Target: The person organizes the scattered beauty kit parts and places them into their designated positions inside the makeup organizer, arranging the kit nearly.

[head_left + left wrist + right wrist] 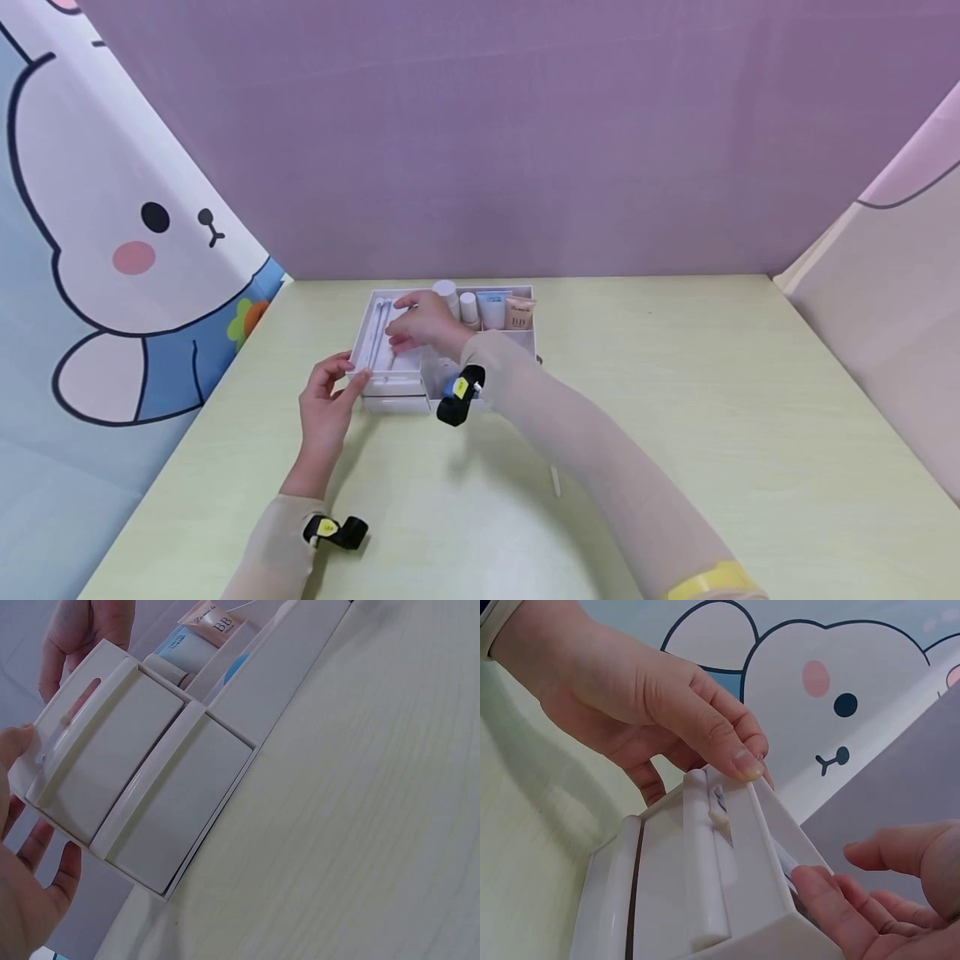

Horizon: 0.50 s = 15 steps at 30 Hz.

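A white desktop storage box [396, 405] with two drawer fronts [176, 802] stands on the table. My left hand [327, 408] grips its front left corner, with the thumb [744, 763] on the top edge and the fingers along the side. My right hand [429, 323] reaches over the upper left compartment, its fingertips [817, 889] dipping past the rim and the thumb held apart from them. Slim, stick-like items [375, 333] lie lengthwise in that compartment. Whatever lies beneath the right fingers is hidden.
Behind the right hand, the box holds a white-capped jar [445, 290], a small bottle [468, 307], a light blue tube [492, 309] and a BB cream tube [519, 313]. A thin white stick [555, 482] lies on the table [720, 400] beside the right sleeve.
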Available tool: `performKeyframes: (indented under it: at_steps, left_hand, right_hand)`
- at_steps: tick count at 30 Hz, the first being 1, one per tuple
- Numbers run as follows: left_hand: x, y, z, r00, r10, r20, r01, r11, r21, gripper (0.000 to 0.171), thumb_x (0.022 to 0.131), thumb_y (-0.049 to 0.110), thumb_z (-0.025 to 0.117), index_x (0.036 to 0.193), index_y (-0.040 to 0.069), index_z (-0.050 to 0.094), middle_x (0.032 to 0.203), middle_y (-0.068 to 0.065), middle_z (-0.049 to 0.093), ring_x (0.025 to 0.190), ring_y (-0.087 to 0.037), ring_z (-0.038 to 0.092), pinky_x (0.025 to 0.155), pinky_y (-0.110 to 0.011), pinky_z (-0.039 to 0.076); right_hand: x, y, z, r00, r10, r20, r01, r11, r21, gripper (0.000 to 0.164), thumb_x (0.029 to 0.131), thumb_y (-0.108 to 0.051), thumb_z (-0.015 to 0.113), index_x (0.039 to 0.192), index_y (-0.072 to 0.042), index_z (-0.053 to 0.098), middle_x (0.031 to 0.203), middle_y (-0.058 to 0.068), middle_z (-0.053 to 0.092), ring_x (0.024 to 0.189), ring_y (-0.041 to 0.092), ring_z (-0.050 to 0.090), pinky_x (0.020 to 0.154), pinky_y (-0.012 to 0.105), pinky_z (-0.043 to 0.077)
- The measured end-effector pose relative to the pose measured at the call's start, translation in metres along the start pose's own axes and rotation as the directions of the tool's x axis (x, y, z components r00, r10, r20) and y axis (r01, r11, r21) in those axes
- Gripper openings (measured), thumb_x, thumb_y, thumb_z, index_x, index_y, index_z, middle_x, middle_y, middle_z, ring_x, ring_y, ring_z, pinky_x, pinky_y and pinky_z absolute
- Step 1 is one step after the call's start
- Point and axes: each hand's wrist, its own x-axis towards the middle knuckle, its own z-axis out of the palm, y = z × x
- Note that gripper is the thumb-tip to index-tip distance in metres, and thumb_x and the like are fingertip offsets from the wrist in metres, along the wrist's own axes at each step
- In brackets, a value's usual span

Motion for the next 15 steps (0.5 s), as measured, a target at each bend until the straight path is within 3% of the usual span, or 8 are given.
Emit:
performKeyframes:
  at_steps: [10, 15]
  left_hand:
    - [0.000, 0.000, -0.001, 1.000, -0.015, 0.007, 0.015, 1.000, 0.013, 0.025, 0.090, -0.002, 0.070, 0.106, -0.011, 0.053, 0.121, 0.001, 0.061, 0.105, -0.010, 0.056, 0.075, -0.016, 0.047]
    - [0.000, 0.000, 0.000, 1.000, -0.010, 0.004, 0.010, 1.000, 0.004, 0.025, 0.090, -0.002, 0.070, 0.106, -0.012, 0.053, 0.119, 0.003, 0.061, 0.104, -0.010, 0.056, 0.074, -0.016, 0.047]
  right_hand:
    - [-0.005, 0.001, -0.009, 0.997, -0.042, 0.062, 0.039, 0.998, 0.038, 0.048, 0.087, 0.013, 0.064, 0.133, 0.009, 0.052, 0.092, 0.022, 0.069, 0.069, 0.019, 0.066, 0.069, 0.034, 0.059]
    - [-0.013, -0.001, -0.018, 0.991, -0.052, 0.126, 0.045, 0.997, 0.059, 0.048, 0.089, 0.011, 0.063, 0.135, 0.010, 0.049, 0.110, 0.032, 0.065, 0.073, 0.020, 0.066, 0.071, 0.035, 0.059]
